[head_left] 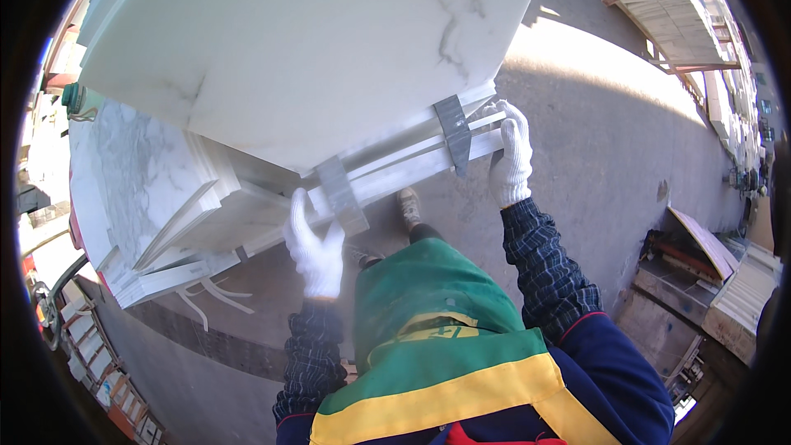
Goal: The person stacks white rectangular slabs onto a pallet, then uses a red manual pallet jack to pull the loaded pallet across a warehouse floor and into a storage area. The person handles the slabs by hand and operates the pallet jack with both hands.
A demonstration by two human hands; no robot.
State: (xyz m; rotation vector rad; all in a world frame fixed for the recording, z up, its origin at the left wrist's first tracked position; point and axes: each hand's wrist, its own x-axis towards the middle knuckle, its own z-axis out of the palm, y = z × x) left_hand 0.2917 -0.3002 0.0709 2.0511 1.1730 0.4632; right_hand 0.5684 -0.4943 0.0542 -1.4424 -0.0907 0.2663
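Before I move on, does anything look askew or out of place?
Left of the left hand, the marble slabs fan out at uneven angles instead of sitting flush. Below them, loose pale strips curl untidily; I can't tell whether they hang or lie flat.

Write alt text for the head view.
Gloved left hand and right hand at opposite ends of white strips bound with grey tape, beside a large veined slab. The wearer has a green apron with yellow trim.

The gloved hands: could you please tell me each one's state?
Left hand: at the taped strips; grip cannot be told.
Right hand: holding their right end.
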